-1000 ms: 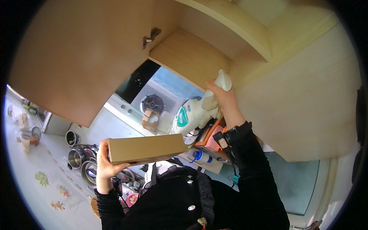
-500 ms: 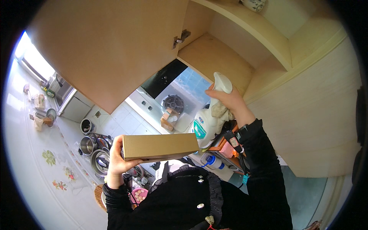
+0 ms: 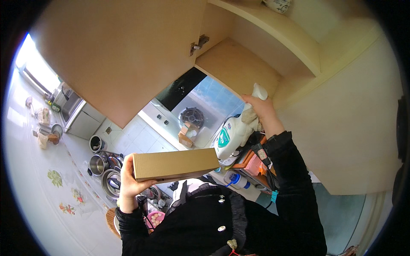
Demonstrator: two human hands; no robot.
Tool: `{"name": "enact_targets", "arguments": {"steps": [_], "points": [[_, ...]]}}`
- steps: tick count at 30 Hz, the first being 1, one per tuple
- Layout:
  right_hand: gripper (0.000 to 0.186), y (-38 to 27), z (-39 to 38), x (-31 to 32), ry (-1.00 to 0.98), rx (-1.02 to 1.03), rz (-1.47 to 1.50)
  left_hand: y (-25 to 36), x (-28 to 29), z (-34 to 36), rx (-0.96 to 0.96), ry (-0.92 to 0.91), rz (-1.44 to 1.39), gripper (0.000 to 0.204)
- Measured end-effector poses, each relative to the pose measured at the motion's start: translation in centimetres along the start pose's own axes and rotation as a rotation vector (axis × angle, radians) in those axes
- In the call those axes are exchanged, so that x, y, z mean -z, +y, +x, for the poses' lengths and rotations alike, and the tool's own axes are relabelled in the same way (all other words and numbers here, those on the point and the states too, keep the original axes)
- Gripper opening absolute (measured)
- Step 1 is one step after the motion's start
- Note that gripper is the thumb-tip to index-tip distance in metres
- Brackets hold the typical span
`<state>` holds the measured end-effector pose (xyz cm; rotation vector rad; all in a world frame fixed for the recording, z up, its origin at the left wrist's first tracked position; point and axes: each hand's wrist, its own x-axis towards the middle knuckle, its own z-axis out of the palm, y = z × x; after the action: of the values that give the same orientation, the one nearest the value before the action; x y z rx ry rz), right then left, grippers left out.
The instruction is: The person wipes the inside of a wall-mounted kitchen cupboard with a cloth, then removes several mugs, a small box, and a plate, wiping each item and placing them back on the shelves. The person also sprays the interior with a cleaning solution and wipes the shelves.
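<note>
My left hand (image 3: 130, 179) is wrapped round one end of a brown cardboard box (image 3: 177, 164), held level in front of my chest. Higher up and to the right, my right hand (image 3: 264, 112) grips a white spray bottle (image 3: 232, 135) with a green label by its neck. The bottle hangs tilted, its white top (image 3: 259, 91) poking out above my fingers. A crumpled beige cloth (image 3: 252, 118) shows under the same hand, against the bottle. The bottle is just below an opened wall cupboard's bottom shelf (image 3: 239, 64).
A large wooden cupboard door (image 3: 124, 47) hangs open at the upper left; another panel (image 3: 341, 128) is on the right. Below are a stove burner (image 3: 192, 117), small cardboard box (image 3: 187, 134), several metal pots (image 3: 99, 164), a blue-capped bottle (image 3: 238, 180) and a pink bowl (image 3: 156, 218).
My right hand has shifted slightly to the right with the spray bottle, which now leans more. My left hand and the cardboard box have moved only slightly left.
</note>
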<state>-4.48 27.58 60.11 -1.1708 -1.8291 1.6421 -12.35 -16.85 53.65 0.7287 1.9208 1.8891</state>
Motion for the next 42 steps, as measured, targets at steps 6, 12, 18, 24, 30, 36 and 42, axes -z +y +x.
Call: {"name": "enact_targets", "arguments": {"steps": [6,12,18,24,30,36,42], "points": [[0.028,-0.4,-0.7,2.0,0.003,0.145,-0.045,0.6,-0.6,0.9,0.026,-0.041,-0.033,0.082],[0.034,-2.7,-0.8,1.5,-0.008,0.426,-0.151,1.2,-1.6,2.0,-0.004,-0.1,0.016,0.079],[0.031,-4.1,-0.9,-0.2,-0.032,0.527,-0.047,0.8,-1.8,1.1,-0.013,-0.075,0.024,0.08],[0.03,-5.3,-0.2,-2.1,-0.167,0.572,-0.106,0.8,-1.9,0.4,-0.006,-0.045,0.013,0.08],[0.033,-3.9,-1.0,-1.4,-0.185,0.461,-0.177,1.1,-2.1,0.4,-0.013,-0.048,0.017,0.079],[0.052,0.3,-7.3,3.9,-0.172,0.447,-0.213,1.4,-2.8,1.7,0.009,-0.107,0.036,0.081],[0.056,5.4,-12.9,9.7,0.08,0.423,-0.536,1.9,-4.0,3.5,-0.001,-0.236,0.071,0.092]]}}
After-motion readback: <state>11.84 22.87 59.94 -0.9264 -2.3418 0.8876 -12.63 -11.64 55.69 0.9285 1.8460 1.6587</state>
